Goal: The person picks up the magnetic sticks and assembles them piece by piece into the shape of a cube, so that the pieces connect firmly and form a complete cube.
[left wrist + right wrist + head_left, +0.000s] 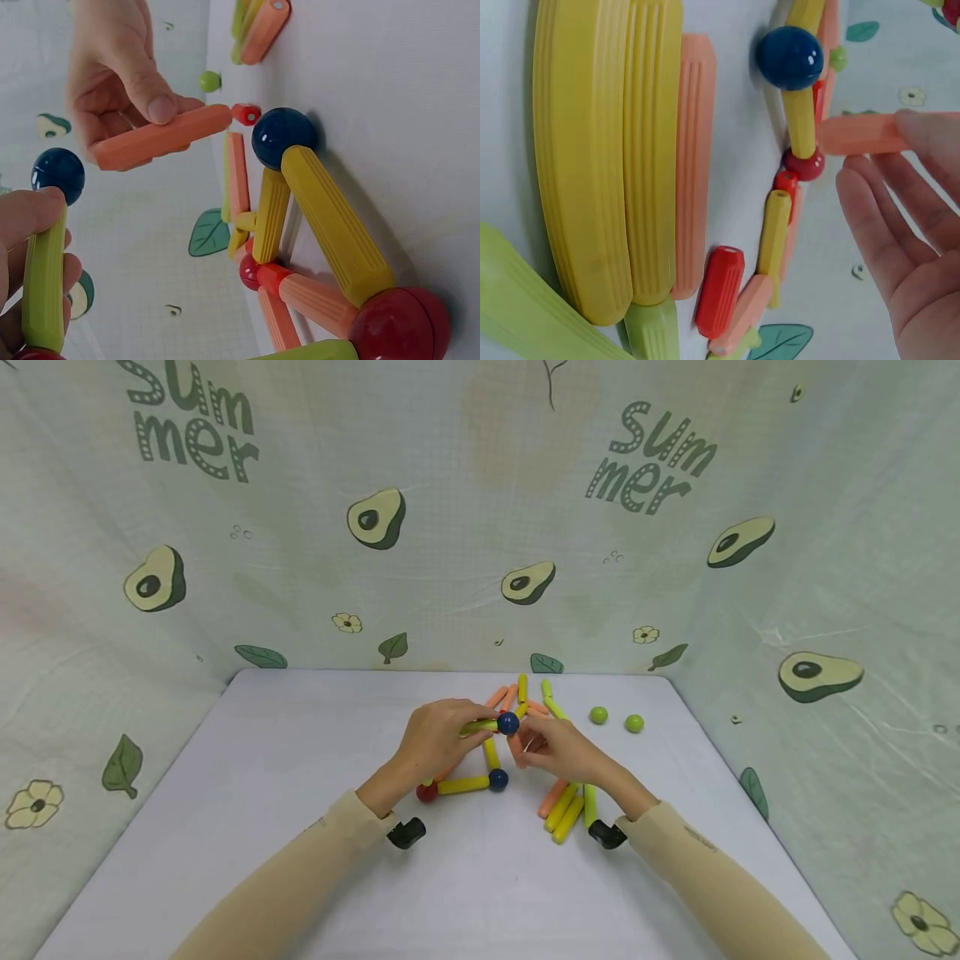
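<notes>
My left hand (442, 735) grips a light green magnetic rod (45, 285), raised over the table. A blue ball (58, 174) sits on one end of that rod, and part of a red ball shows at its other end. Between thumb and fingers, my right hand (561, 748) pinches an orange rod (169, 138), close to the blue ball in the head view. Below, on the table, lies a joined frame: a yellow rod (337, 221) links a blue ball (282, 139) to a red ball (397, 330), with further yellow and orange rods meeting a second red ball (250, 271).
Two yellow rods (585, 165) and an orange rod (695, 165) lie under my right forearm, beside light green pieces (540, 300). A short red rod (720, 291) is near them. Two green balls (598, 715) rest at the back right. Several loose rods lie behind my hands.
</notes>
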A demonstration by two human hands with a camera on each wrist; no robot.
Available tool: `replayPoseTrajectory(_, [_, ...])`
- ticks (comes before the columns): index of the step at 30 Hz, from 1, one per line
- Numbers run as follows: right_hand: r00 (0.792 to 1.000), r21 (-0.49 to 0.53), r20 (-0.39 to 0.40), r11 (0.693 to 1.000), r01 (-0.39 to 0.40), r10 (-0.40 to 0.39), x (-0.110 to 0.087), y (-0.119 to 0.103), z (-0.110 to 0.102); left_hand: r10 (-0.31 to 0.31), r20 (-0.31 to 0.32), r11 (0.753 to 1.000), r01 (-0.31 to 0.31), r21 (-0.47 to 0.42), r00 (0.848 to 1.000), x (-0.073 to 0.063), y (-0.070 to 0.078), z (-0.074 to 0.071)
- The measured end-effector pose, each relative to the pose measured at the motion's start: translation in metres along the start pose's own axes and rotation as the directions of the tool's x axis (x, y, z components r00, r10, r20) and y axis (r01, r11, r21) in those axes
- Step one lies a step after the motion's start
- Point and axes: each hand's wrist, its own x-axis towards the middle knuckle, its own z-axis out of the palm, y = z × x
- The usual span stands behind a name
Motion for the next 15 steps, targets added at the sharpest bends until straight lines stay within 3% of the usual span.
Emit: replayPoseTrajectory(15, [0.996,0.114,-0.082,0.993,0.029,-0.02,0.002,-0.006,0.016,-0.001,0.021,1.0,0.0,0.008,1.0,0.0,0.0,0.0])
